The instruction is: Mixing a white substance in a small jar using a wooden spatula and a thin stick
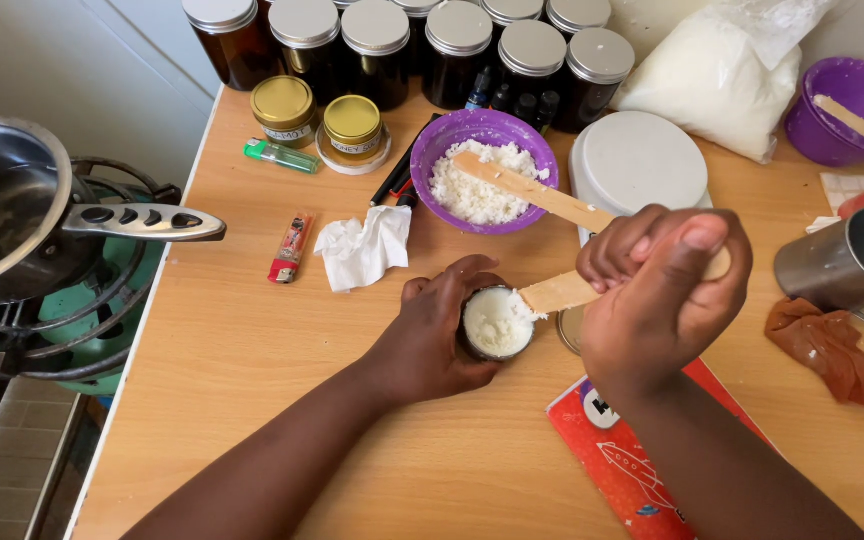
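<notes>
The left hand (430, 335) wraps around a small round tin (497, 323) of white wax on the wooden table (252, 350), just below the purple bowl (484, 172). The right hand (657, 290) grips a flat wooden stick (560, 293), its tip touching the tin's rim. Two gold-lidded jars (317, 115) with pale labels stand left of the bowl; a red booklet (632, 460) lies below it, to the right.

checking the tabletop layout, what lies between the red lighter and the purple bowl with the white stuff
A crumpled white tissue lies between the red lighter and the purple bowl, on the table in the head view.
</notes>
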